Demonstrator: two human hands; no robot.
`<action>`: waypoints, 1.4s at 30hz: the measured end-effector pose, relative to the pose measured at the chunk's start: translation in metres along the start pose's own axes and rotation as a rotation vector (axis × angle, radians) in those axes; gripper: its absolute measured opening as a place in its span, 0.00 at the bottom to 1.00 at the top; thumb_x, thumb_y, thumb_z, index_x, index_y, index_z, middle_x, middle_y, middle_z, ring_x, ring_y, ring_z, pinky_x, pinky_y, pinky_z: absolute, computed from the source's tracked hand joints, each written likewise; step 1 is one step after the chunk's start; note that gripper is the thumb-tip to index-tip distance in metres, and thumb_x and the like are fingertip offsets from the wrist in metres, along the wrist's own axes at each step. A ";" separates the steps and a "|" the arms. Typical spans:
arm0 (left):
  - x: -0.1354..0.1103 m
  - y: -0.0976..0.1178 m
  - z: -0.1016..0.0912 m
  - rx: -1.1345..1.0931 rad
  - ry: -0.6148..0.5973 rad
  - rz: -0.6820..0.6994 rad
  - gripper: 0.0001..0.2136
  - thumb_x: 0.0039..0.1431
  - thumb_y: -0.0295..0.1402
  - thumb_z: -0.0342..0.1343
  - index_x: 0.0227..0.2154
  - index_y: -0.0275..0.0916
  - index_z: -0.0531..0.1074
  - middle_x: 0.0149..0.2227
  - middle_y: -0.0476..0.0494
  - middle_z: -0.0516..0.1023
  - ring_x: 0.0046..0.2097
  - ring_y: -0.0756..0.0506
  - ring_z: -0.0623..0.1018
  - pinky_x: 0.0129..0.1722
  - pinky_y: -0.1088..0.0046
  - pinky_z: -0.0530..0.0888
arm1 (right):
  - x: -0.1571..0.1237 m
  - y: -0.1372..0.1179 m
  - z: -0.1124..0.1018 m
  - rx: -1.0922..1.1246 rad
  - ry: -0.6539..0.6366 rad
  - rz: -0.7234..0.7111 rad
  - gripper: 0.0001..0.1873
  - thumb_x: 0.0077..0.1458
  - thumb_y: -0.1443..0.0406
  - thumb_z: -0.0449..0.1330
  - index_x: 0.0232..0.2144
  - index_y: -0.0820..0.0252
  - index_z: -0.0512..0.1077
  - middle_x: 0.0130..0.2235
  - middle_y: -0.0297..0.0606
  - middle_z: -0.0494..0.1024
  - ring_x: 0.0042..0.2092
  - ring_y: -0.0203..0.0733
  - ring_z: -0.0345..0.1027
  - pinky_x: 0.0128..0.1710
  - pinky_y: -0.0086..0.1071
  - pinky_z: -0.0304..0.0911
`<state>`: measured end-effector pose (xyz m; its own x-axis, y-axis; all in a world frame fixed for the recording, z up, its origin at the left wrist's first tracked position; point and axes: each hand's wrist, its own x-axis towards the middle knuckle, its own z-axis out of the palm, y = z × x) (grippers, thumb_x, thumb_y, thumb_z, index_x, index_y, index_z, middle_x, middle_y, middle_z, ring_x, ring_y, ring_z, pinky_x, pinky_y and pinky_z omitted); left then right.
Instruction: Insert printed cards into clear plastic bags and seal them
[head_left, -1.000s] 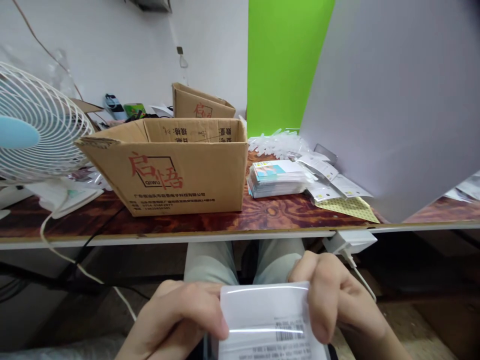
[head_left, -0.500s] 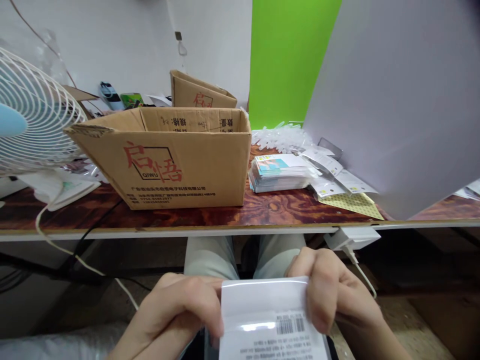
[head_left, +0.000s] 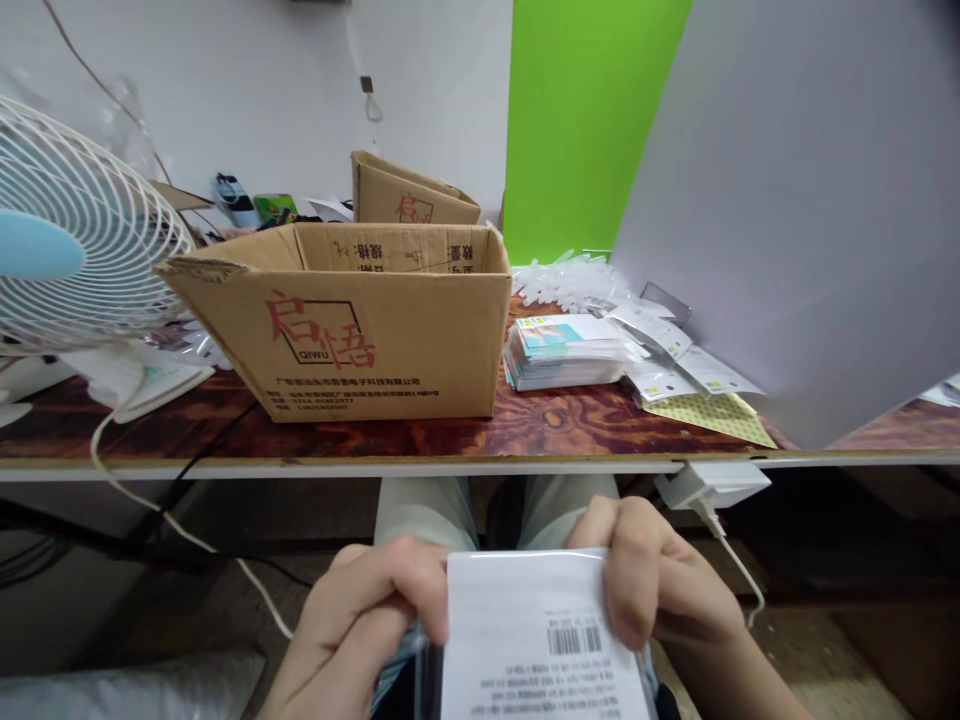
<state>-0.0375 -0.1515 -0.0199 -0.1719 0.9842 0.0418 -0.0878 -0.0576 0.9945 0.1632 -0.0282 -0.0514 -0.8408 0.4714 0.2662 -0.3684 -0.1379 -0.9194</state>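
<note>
A glossy white plastic packet point(head_left: 544, 640) stands upright, slightly bowed, showing a black barcode point(head_left: 574, 640) above small printed lines.

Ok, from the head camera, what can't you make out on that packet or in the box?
Head view:
White packet: lower end cut off by the bottom edge; sides covered by the left hand and right hand; label print too small to read.
Cardboard box: floor hidden by its front wall.

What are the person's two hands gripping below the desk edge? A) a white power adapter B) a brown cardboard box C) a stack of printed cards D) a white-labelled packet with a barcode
D: the left hand and right hand grip the packet by its sides, its barcode facing up.
</note>
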 end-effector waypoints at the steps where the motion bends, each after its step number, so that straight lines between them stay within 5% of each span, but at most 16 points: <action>1: 0.003 0.001 0.003 -0.047 -0.042 -0.008 0.12 0.57 0.41 0.55 0.21 0.43 0.72 0.26 0.45 0.75 0.30 0.44 0.73 0.27 0.71 0.71 | 0.001 0.001 0.000 0.021 -0.014 -0.044 0.23 0.55 0.53 0.55 0.13 0.57 0.65 0.15 0.32 0.64 0.18 0.32 0.59 0.21 0.26 0.55; 4: 0.013 0.002 0.013 -0.127 -0.074 -0.011 0.17 0.55 0.48 0.56 0.20 0.42 0.64 0.22 0.50 0.67 0.25 0.47 0.68 0.24 0.72 0.67 | 0.005 0.000 0.002 0.084 -0.029 -0.151 0.16 0.54 0.56 0.55 0.19 0.57 0.69 0.16 0.31 0.63 0.18 0.32 0.57 0.21 0.27 0.53; 7: 0.020 0.002 0.029 0.107 0.245 0.062 0.21 0.51 0.42 0.62 0.19 0.43 0.53 0.21 0.53 0.66 0.25 0.50 0.63 0.24 0.75 0.62 | 0.009 -0.004 0.007 0.093 0.117 -0.195 0.09 0.55 0.55 0.57 0.33 0.52 0.69 0.21 0.26 0.63 0.20 0.31 0.53 0.22 0.27 0.52; 9: 0.021 0.002 0.040 0.280 0.440 0.118 0.22 0.51 0.36 0.63 0.19 0.43 0.49 0.22 0.53 0.69 0.26 0.50 0.64 0.26 0.74 0.62 | 0.012 -0.006 0.015 -0.031 0.350 -0.197 0.15 0.54 0.54 0.60 0.42 0.47 0.64 0.25 0.25 0.63 0.24 0.32 0.54 0.25 0.26 0.54; 13: 0.019 -0.003 0.055 0.299 0.548 0.251 0.21 0.53 0.32 0.60 0.19 0.44 0.50 0.24 0.55 0.72 0.27 0.50 0.67 0.29 0.72 0.65 | 0.022 -0.010 0.035 -0.382 0.691 -0.108 0.34 0.47 0.59 0.70 0.52 0.46 0.57 0.34 0.27 0.67 0.34 0.34 0.62 0.33 0.26 0.60; 17: 0.020 -0.013 0.056 0.208 0.625 0.329 0.19 0.55 0.29 0.59 0.20 0.44 0.51 0.26 0.58 0.73 0.28 0.50 0.71 0.29 0.73 0.67 | 0.026 -0.009 0.039 -0.119 0.745 -0.122 0.23 0.52 0.57 0.66 0.45 0.49 0.60 0.26 0.23 0.66 0.26 0.30 0.58 0.26 0.23 0.56; 20: 0.023 -0.017 0.053 0.087 0.622 0.337 0.19 0.56 0.28 0.59 0.21 0.43 0.52 0.26 0.60 0.74 0.27 0.52 0.72 0.27 0.75 0.68 | 0.018 -0.009 0.033 -0.038 0.769 -0.153 0.16 0.56 0.53 0.62 0.42 0.50 0.64 0.26 0.25 0.70 0.28 0.31 0.62 0.30 0.24 0.59; 24: 0.024 -0.018 0.051 -0.039 0.646 0.364 0.19 0.56 0.27 0.60 0.22 0.43 0.52 0.28 0.63 0.76 0.28 0.53 0.73 0.27 0.78 0.70 | 0.005 -0.014 0.032 -0.063 0.588 0.045 0.14 0.53 0.53 0.65 0.31 0.56 0.73 0.29 0.30 0.74 0.31 0.30 0.64 0.32 0.23 0.59; 30: 0.023 -0.010 0.030 -0.061 0.356 0.204 0.21 0.50 0.32 0.66 0.29 0.47 0.54 0.24 0.65 0.76 0.26 0.51 0.77 0.26 0.78 0.75 | 0.001 -0.023 0.037 -0.029 0.587 0.092 0.15 0.52 0.55 0.67 0.24 0.58 0.72 0.25 0.28 0.71 0.28 0.28 0.62 0.29 0.21 0.57; 37: 0.045 0.046 0.013 0.470 -0.029 -0.031 0.19 0.47 0.45 0.65 0.42 0.46 0.74 0.38 0.46 0.82 0.40 0.41 0.80 0.37 0.72 0.74 | -0.004 -0.038 0.039 -0.371 0.590 0.145 0.15 0.52 0.54 0.63 0.23 0.59 0.73 0.24 0.31 0.71 0.27 0.31 0.60 0.27 0.24 0.56; 42: 0.070 0.067 0.037 0.649 -0.360 -0.090 0.09 0.50 0.40 0.62 0.22 0.41 0.75 0.20 0.54 0.70 0.25 0.51 0.67 0.23 0.78 0.60 | -0.002 -0.036 0.042 -0.510 0.589 0.100 0.15 0.53 0.55 0.61 0.23 0.58 0.73 0.24 0.32 0.72 0.28 0.33 0.63 0.27 0.25 0.56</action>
<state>-0.0192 -0.0800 0.0530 0.1506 0.9808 -0.1242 0.5296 0.0261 0.8478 0.1612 -0.0606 -0.0064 -0.4589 0.8819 0.1085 0.0460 0.1455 -0.9883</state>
